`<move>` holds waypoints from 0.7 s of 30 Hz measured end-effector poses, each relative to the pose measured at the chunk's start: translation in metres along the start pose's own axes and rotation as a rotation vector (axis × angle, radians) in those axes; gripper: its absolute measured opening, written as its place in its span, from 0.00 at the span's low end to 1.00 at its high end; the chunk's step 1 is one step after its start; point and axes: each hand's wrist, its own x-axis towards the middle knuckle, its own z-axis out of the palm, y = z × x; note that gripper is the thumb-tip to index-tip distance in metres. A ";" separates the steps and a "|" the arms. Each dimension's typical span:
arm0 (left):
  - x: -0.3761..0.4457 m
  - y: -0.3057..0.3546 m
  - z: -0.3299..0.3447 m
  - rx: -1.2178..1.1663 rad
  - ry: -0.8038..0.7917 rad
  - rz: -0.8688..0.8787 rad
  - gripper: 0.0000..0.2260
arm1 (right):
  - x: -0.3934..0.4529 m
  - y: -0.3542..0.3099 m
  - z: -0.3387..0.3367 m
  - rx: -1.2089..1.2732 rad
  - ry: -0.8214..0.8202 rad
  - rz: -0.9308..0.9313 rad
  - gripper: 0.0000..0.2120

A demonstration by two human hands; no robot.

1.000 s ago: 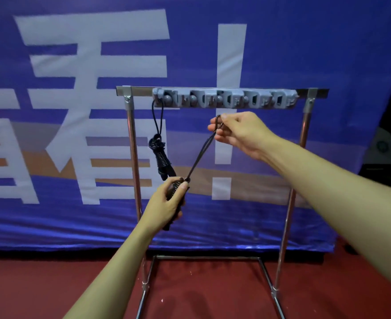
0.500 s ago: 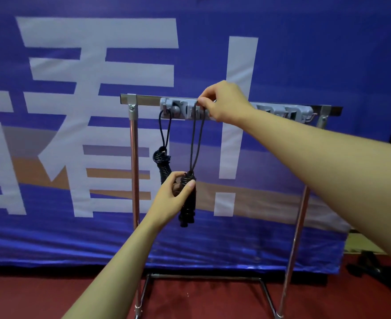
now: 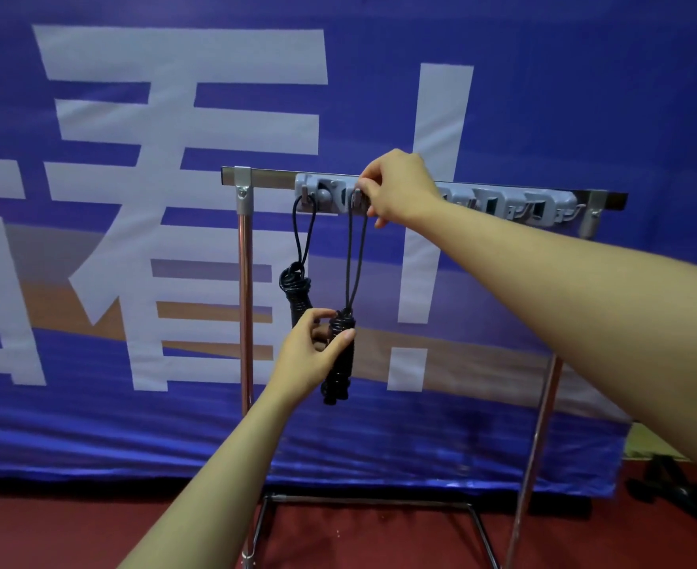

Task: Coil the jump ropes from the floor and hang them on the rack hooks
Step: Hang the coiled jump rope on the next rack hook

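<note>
A metal rack [image 3: 244, 305] carries a grey hook strip [image 3: 502, 203] along its top bar. One coiled black jump rope [image 3: 295, 289] hangs by its loop from the leftmost hook. A second coiled black jump rope [image 3: 340, 359] hangs just to its right, its loop running up to the second hook. My left hand [image 3: 311, 351] holds this second bundle between thumb and fingers. My right hand [image 3: 396, 188] pinches the top of the loop at the hook strip and hides that hook.
A blue banner with large white characters [image 3: 174, 199] hangs right behind the rack. The rack's base frame [image 3: 371, 501] stands on a red floor [image 3: 51, 535]. Dark equipment [image 3: 663, 478] sits low at the right edge.
My right hand lifted the rope's loop from below the bar up onto the hook strip. My left hand followed upward with the coiled bundle, which now hangs straight beneath the hook.
</note>
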 end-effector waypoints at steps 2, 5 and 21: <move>-0.003 -0.004 0.001 0.030 -0.019 -0.014 0.18 | -0.005 0.003 0.001 0.006 -0.020 0.024 0.09; -0.007 -0.007 0.000 0.075 -0.029 -0.018 0.21 | -0.018 0.004 0.002 0.031 -0.008 0.011 0.08; -0.184 -0.105 0.018 0.461 -0.397 -0.033 0.21 | -0.304 0.112 0.042 -0.251 -0.345 -0.133 0.25</move>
